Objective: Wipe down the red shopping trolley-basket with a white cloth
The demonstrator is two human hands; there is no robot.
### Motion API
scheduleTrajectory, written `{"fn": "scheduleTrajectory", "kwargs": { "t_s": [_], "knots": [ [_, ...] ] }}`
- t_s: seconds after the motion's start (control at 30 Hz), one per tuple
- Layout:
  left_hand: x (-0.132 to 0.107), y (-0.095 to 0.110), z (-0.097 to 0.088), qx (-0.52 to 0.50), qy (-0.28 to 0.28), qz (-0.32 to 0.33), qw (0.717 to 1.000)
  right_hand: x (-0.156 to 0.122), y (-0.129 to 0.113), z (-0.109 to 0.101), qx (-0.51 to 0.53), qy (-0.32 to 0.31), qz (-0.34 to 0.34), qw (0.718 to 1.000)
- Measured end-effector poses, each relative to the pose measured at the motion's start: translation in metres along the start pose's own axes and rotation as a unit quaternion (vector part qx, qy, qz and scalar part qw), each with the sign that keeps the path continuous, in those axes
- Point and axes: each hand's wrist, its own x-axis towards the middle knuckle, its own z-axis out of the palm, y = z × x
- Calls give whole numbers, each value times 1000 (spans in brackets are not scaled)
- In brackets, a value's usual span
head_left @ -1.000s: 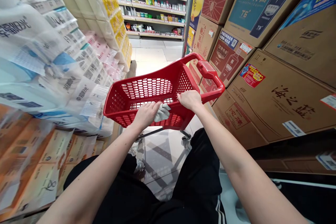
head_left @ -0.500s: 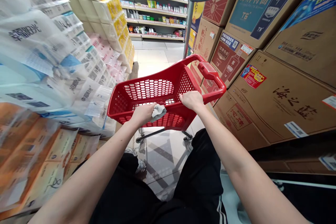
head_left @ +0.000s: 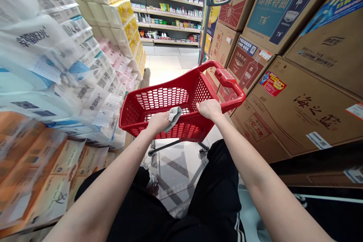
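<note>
A red plastic shopping cart basket (head_left: 161, 98) stands in a shop aisle in front of me. My left hand (head_left: 158, 121) rests on its near rim, fingers closed on a small grey-white cloth (head_left: 173, 113). My right hand (head_left: 209, 109) grips the same rim further right, close to the red handle (head_left: 227, 78). The basket looks empty inside. Black trousers cover my legs below.
Stacked packs of tissue and paper rolls (head_left: 56, 75) line the left side. Large brown cardboard cartons (head_left: 295, 83) are piled on the right. Pale tiled floor (head_left: 167, 62) runs ahead to shelves of small goods (head_left: 170, 11). A grey pole (head_left: 208, 7) stands beyond the cart.
The cart has shifted a little to the right and forward along the aisle. My left hand slid along the rim and the cloth now sticks up above it.
</note>
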Motion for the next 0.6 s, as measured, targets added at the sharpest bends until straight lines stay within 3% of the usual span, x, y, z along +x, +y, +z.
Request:
{"fn": "scheduleTrajectory", "kwargs": {
  "t_s": [0.1,0.17,0.37,0.6],
  "knots": [
    [-17,7,4,10,77,21,997,0,1,1,1,-1,-5,1000],
    [-20,10,6,16,98,22,995,-1,2,1,1,6,-12,1000],
    [-6,10,0,8,3,-39,999,-3,5,-1,6,10,-18,1000],
    [3,14,-3,-55,-40,-33,997,-3,7,-5,4,-17,-17,1000]
  ]
}}
